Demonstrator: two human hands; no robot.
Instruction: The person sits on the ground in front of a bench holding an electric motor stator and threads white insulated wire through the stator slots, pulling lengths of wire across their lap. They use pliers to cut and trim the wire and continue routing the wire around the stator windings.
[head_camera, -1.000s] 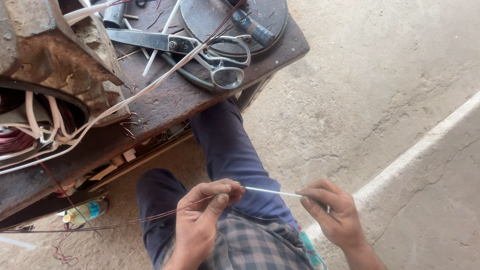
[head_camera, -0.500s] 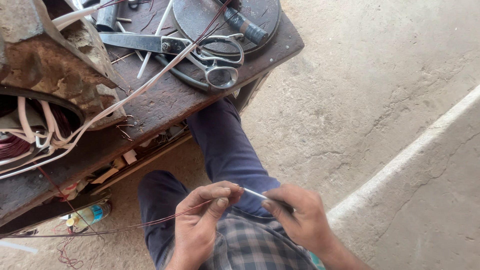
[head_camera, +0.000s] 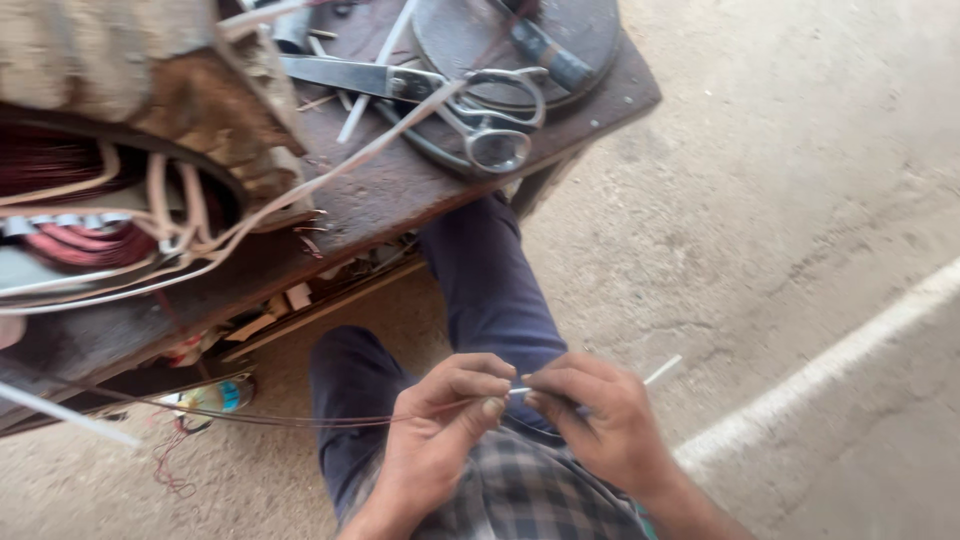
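Both hands pinched tight here: our left hand (head_camera: 440, 440) on the thin copper wire (head_camera: 300, 420), right hand (head_camera: 600, 425) on the white sleeve (head_camera: 660, 370). We'd feed it straight, slowly.

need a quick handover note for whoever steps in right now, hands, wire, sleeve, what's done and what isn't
Left hand: fingers pinched on the thin copper wire, which runs left toward the motor stator on the wooden bench.
Right hand: fingers shut on the white sleeve tube, its end sticking out to the right.
Hands meet over the lap, fingertips nearly touching.
Scissors lie unused on the bench.
Done: wire and tube brought together at the fingertips.
Left: how far the wire sits inside the tube cannot be told.
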